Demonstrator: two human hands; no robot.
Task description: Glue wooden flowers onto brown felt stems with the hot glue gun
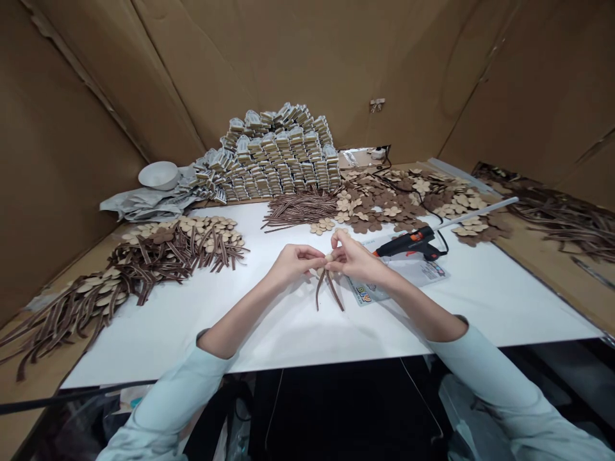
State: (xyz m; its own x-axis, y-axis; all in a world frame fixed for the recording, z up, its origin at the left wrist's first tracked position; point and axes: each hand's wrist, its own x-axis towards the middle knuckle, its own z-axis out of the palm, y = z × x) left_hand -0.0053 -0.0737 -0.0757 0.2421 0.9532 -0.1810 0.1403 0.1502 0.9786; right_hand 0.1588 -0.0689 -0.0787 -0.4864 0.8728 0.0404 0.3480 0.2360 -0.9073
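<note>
Over the white board, my left hand (294,264) and my right hand (356,258) meet with their fingertips pinched on a small beige flower cutout (329,257). Fingers cover most of the flower. Two brown ribbon tails (335,293) hang below it, spread apart. Just right of my right hand lies a black and orange glue gun (408,242) with a long pale glue stick (475,216) out of its back. Beneath the gun is a printed clear plastic sheet (427,271).
Finished-looking flowers with ribbons are heaped at left (163,256). Brown ribbon strips (302,209) and loose flower cutouts (375,202) lie at the back. Behind them rise stacked small pieces (283,157). A white bowl (159,175) stands back left. Cardboard walls (288,57) enclose the table.
</note>
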